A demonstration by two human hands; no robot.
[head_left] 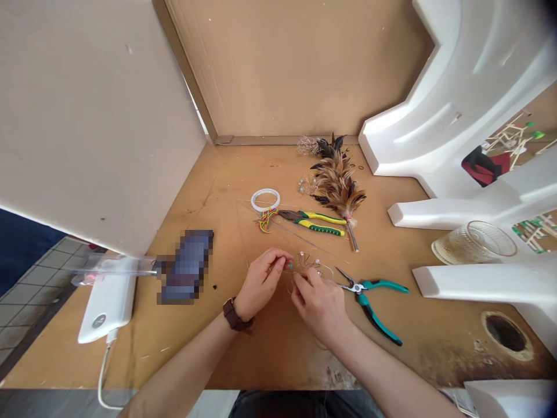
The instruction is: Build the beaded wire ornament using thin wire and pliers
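Two bare hands at work over a brown tabletop [174, 360], seen fr. above. L hand [261, 280], w/ dark watch [237, 315] on wrist, has thumb & index fingertips pinched shut on fine wire [290, 287] next to a blue bead [290, 266]; whether the bead itself is gripped, can't tell. R hand [319, 302], just beside, has fingers curled & closed on same wire; exact hold hidden by knuckles. Beaded wire sprays [304, 259] fan out just beyond the fingertips, nr. table ctr.

To R of the R hand: teal pliers [357, 288], flat on table, jaws & handles apart. Beyond the hands: yellow-green pliers [304, 218], head pointing L, nr. a white ring [265, 200] & a knot of multicolor thread [267, 219]. Brown-black feathers [339, 180], bound to a stem [353, 235], lie at far side, stem end toward the person; two wire bunches, one far [308, 145], one nearer [307, 184], sit along their L edge.

At L: phone [187, 266], pixelated, & white power bank [108, 302] w/ cable [102, 371] running off the near edge. At R: clear glass [474, 244] btwn arms of a white plastic frame [461, 284]; a round hole [505, 332] shows in the stained nr. R part of the table.
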